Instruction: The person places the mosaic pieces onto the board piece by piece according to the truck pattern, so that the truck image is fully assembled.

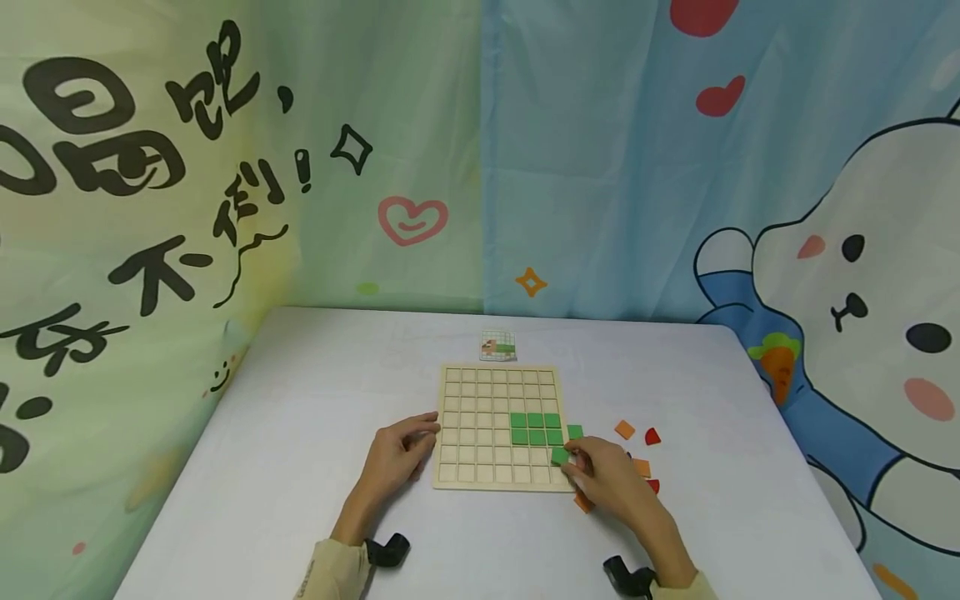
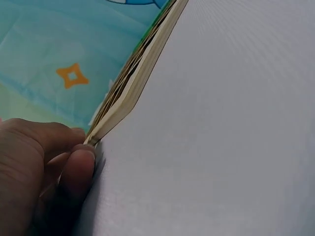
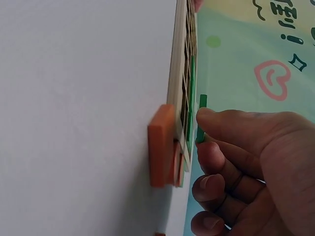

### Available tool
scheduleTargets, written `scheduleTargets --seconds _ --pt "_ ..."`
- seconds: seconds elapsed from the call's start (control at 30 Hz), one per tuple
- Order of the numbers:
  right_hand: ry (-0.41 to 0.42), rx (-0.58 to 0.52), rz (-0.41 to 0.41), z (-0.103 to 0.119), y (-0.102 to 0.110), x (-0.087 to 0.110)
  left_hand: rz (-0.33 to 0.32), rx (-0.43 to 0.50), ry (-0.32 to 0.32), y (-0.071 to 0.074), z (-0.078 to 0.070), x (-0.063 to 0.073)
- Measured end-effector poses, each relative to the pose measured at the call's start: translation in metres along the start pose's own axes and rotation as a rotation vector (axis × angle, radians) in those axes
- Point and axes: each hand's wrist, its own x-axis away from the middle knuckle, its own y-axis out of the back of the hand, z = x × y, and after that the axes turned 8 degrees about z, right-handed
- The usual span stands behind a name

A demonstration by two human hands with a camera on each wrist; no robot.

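Note:
A wooden grid board (image 1: 472,475) lies flat on the table, with several green square tiles (image 1: 536,428) set in two rows at its right side. My right hand (image 1: 611,479) pinches another green square tile (image 1: 559,456) between thumb and fingertip, above the board's lower right part. In the right wrist view that green tile (image 3: 202,118) is held on edge, apart from the board. My left hand (image 1: 401,450) rests its fingertips against the board's left edge; the left wrist view shows thumb and finger (image 2: 78,169) close together at the board's edge (image 2: 130,98).
A small picture card (image 1: 498,345) lies behind the board. Right of it are a loose green tile (image 1: 575,432), orange squares (image 1: 625,430) and red pieces (image 1: 652,437), some partly hidden by my right hand. An orange tile (image 3: 160,147) sits by the board's near right corner.

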Motion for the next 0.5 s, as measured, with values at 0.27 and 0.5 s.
scheduleTargets --seconds 0.27,0.5 --pt "-0.03 -0.023 0.017 0.005 -0.005 -0.009 0.016 0.048 0.06 0.002 -0.006 -0.001" --pt "0.01 -0.014 0.01 0.011 -0.005 -0.015 0.004 0.024 0.048 0.003 -0.004 -0.003"
